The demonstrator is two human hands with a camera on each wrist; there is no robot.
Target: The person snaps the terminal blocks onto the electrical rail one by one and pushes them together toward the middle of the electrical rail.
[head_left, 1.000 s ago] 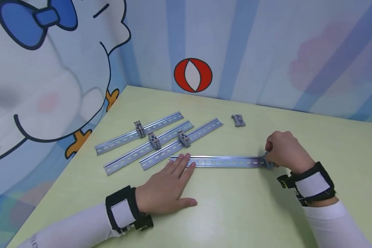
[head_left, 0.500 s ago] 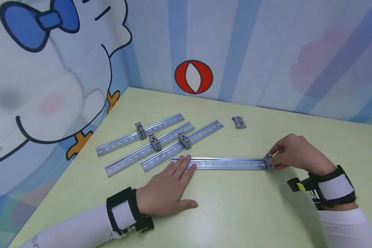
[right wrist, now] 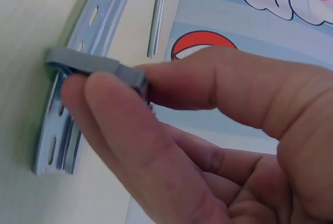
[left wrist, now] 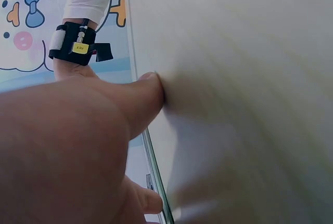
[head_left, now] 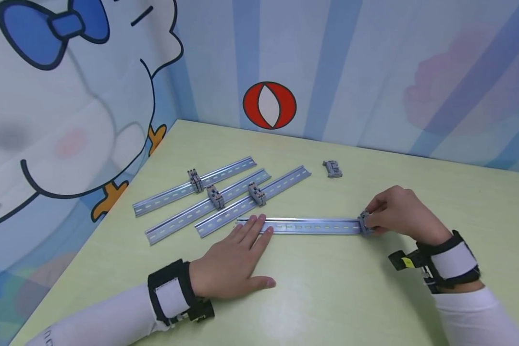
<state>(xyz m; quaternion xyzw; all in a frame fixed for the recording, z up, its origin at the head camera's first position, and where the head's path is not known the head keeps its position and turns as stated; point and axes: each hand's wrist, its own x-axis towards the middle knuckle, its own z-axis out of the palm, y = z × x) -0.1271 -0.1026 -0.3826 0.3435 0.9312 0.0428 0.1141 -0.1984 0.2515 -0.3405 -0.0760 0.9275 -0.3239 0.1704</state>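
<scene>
A slotted metal DIN rail (head_left: 311,226) lies crosswise on the table in the head view. My left hand (head_left: 233,262) rests palm down, its straight fingers over the rail's left end; only the thumb side of this hand shows in the left wrist view. At the other end, my right hand (head_left: 400,214) pinches a grey terminal block (head_left: 364,223) between thumb and fingers. In the right wrist view, that grey block (right wrist: 86,61) sits across the rail (right wrist: 52,146), which shows on both sides of it. Fingers hide its lower part.
Behind the left hand lie three more DIN rails (head_left: 168,196) (head_left: 173,226) (head_left: 285,179), slanted side by side, each bearing grey terminal blocks (head_left: 194,180). A loose grey terminal block (head_left: 332,168) lies at the back right. Printed walls (head_left: 328,72) border the pale table (head_left: 328,298).
My right hand shifted right and opened up its view of the terminal block, then moved a little left along the rail with the block. The left hand stays in place.
</scene>
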